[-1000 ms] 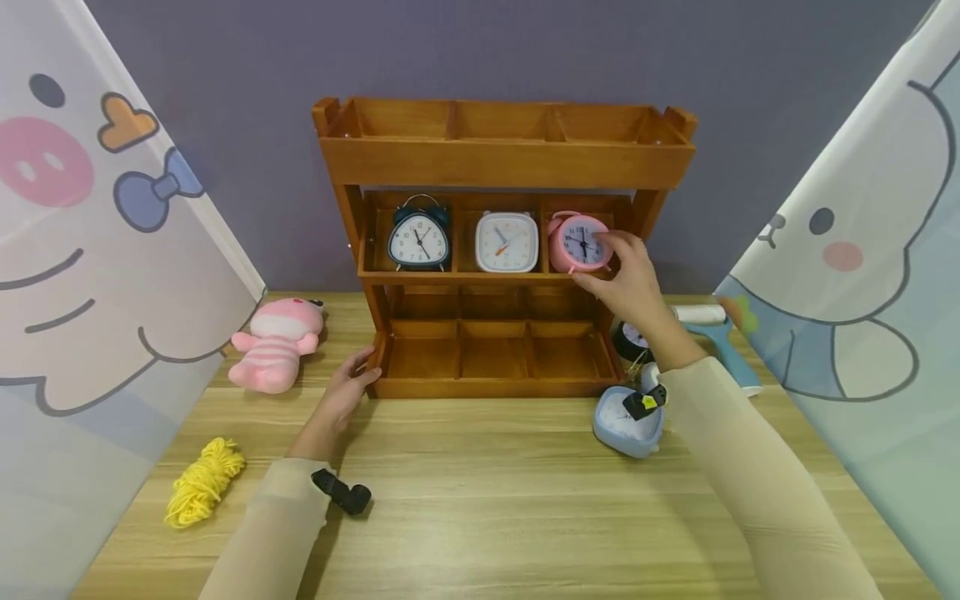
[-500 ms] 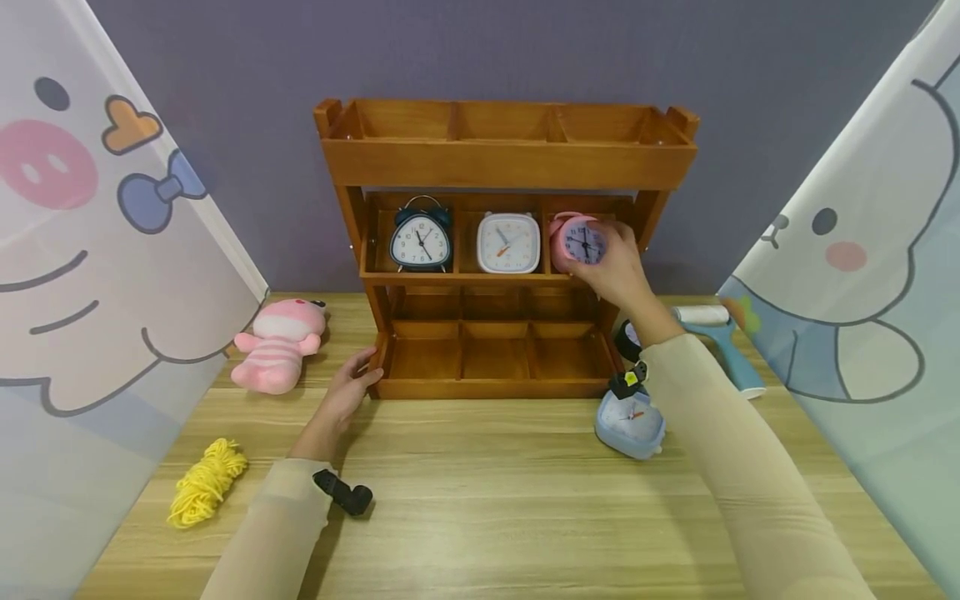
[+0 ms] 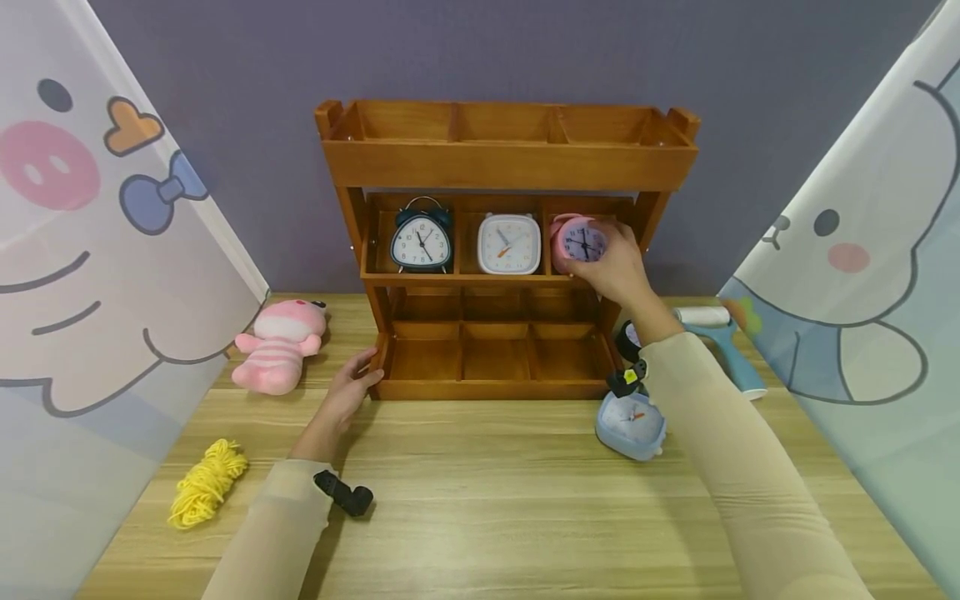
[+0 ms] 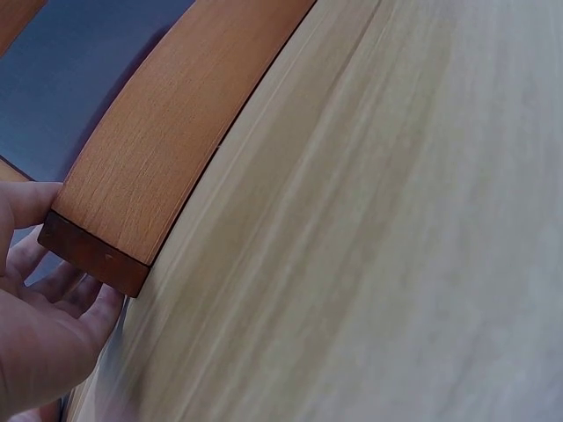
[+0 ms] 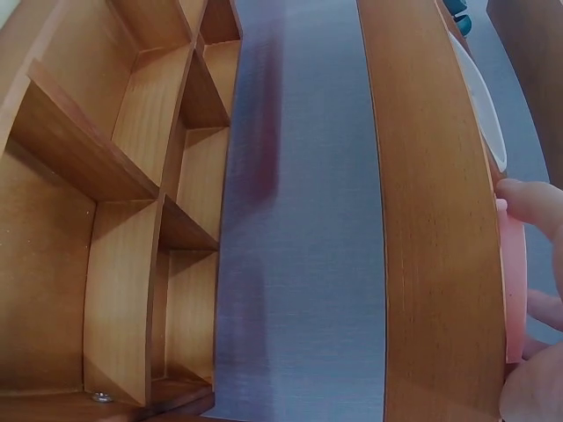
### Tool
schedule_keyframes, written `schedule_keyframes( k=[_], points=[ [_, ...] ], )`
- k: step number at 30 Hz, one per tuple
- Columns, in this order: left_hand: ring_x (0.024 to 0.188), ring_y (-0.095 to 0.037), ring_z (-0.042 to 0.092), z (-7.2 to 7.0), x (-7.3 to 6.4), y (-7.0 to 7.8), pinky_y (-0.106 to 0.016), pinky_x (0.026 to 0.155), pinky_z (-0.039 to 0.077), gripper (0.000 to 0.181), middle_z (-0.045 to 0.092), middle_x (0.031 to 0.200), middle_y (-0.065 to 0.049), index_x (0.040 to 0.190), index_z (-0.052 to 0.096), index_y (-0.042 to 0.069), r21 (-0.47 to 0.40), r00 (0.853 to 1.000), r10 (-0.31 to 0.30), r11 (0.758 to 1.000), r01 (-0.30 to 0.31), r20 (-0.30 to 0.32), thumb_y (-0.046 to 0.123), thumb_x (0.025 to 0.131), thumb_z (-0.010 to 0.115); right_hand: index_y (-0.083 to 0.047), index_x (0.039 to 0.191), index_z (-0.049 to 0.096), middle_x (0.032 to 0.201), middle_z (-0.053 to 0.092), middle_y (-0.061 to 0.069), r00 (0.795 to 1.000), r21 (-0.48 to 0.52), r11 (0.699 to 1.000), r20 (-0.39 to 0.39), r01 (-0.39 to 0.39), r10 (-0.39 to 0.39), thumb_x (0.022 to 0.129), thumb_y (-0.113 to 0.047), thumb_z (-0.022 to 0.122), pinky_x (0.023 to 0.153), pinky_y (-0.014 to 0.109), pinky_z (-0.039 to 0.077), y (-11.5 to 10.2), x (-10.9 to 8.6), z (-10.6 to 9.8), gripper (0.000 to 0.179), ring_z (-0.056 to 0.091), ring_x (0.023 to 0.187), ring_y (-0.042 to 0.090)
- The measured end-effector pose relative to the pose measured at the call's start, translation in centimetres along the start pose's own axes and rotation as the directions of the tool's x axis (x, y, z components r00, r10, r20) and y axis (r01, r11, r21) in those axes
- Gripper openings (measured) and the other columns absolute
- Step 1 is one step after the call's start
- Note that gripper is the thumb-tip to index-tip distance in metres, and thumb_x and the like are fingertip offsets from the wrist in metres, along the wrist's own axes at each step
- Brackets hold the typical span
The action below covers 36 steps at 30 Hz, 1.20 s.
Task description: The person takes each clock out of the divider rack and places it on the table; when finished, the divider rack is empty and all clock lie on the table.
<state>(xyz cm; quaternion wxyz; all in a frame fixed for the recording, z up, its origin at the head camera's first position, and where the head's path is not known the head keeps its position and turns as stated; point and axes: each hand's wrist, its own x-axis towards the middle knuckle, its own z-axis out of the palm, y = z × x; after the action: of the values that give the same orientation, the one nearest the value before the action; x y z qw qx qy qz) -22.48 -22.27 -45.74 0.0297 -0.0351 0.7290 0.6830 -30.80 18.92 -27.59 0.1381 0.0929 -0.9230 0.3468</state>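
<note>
In the head view my right hand grips the round pink alarm clock, which stands in the right compartment of the wooden shelf's middle tier. The fingers cover its right side. From the right wrist, only a strip of the pink clock shows, with thumb and fingers about it. Beside it on the same tier are a white square clock and a dark green alarm clock. At the shelf's lower left corner, my left hand holds the end; the left wrist view shows thumb and fingers around that wooden corner.
A blue clock lies face up near the shelf's lower right, with a black clock partly hidden behind the wrist. Further right is a blue-handled lint roller. A pink plush toy and yellow yarn lie at left.
My right hand has closed more fully around the pink clock, and its forearm has shifted slightly left. The clock's face has turned a little. The left hand keeps its place.
</note>
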Motion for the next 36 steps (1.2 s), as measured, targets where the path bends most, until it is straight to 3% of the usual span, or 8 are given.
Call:
schedule_keyframes(
  k=[9, 14, 21, 36],
  points=[
    [0.14, -0.037, 0.021, 0.1, -0.1, 0.1, -0.046, 0.112, 0.022, 0.056, 0.019, 0.157, -0.022, 0.15, 0.028, -0.003, -0.004, 1.0, 0.004, 1.0, -0.004, 0.003, 0.002, 0.1, 0.05, 0.0, 0.141, 0.045, 0.143, 0.037, 0.022, 0.998, 0.001, 0.999, -0.061, 0.036, -0.036, 0.077, -0.03, 0.081, 0.102, 0.056, 0.031, 0.2, -0.2, -0.2, 0.079, 0.038, 0.125, 0.039],
    [0.141, -0.037, 0.02, 0.1, -0.1, 0.2, -0.047, 0.112, 0.021, 0.056, 0.018, 0.157, -0.022, 0.151, 0.028, -0.003, 0.0, 1.0, 0.005, 1.0, -0.005, 0.003, 0.002, 0.1, 0.05, -0.002, 0.144, 0.044, 0.147, 0.034, 0.02, 0.996, 0.025, 0.999, -0.081, 0.023, -0.021, 0.08, -0.034, 0.079, 0.104, 0.055, 0.031, 0.0, -0.6, -0.8, 0.08, 0.037, 0.127, 0.039],
    [0.141, -0.037, 0.018, 0.1, -0.3, 0.3, -0.047, 0.112, 0.02, 0.057, 0.016, 0.157, -0.022, 0.151, 0.026, -0.002, -0.004, 1.0, 0.006, 1.0, -0.006, 0.012, 0.003, 0.1, 0.05, -0.002, 0.142, 0.048, 0.144, 0.037, 0.02, 0.99, 0.035, 0.997, -0.12, 0.074, -0.07, 0.078, -0.031, 0.08, 0.102, 0.058, 0.03, -0.8, -1.6, -2.1, 0.077, 0.036, 0.128, 0.039],
    [0.14, -0.037, 0.02, 0.1, 0.0, 0.1, -0.047, 0.112, 0.021, 0.055, 0.021, 0.155, -0.023, 0.15, 0.028, -0.003, 0.011, 1.0, -0.006, 1.0, 0.006, -0.002, 0.002, 0.1, 0.05, -0.008, 0.142, 0.051, 0.145, 0.039, 0.014, 0.986, 0.078, 0.986, -0.08, 0.149, -0.143, 0.076, -0.028, 0.084, 0.096, 0.058, 0.037, -2.1, -5.2, -3.6, 0.077, 0.04, 0.123, 0.036]
  ],
)
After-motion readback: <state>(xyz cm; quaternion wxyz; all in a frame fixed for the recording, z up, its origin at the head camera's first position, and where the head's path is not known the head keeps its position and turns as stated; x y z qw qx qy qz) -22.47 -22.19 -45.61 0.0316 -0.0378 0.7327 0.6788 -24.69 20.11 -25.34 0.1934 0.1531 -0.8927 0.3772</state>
